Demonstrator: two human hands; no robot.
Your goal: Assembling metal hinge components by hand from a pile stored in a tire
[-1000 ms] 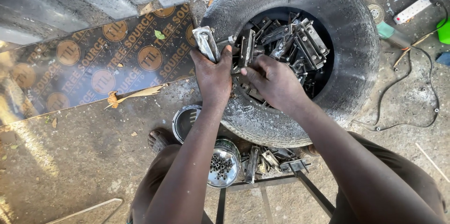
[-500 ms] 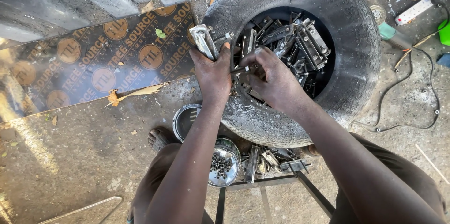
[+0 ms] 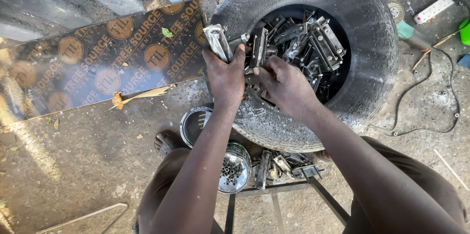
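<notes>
two hands over tyre (image 3: 377, 67), left hand (image 3: 226, 78) clenched on metal bracket (image 3: 217, 41), right hand (image 3: 286, 87) grasping dark metal parts (image 3: 313, 43), brown printed board (image 3: 98, 62) leftward

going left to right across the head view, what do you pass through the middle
dark printed board → metal hinge piece gripped in the left hand → right hand among the metal parts → tyre wall → black cable
</notes>
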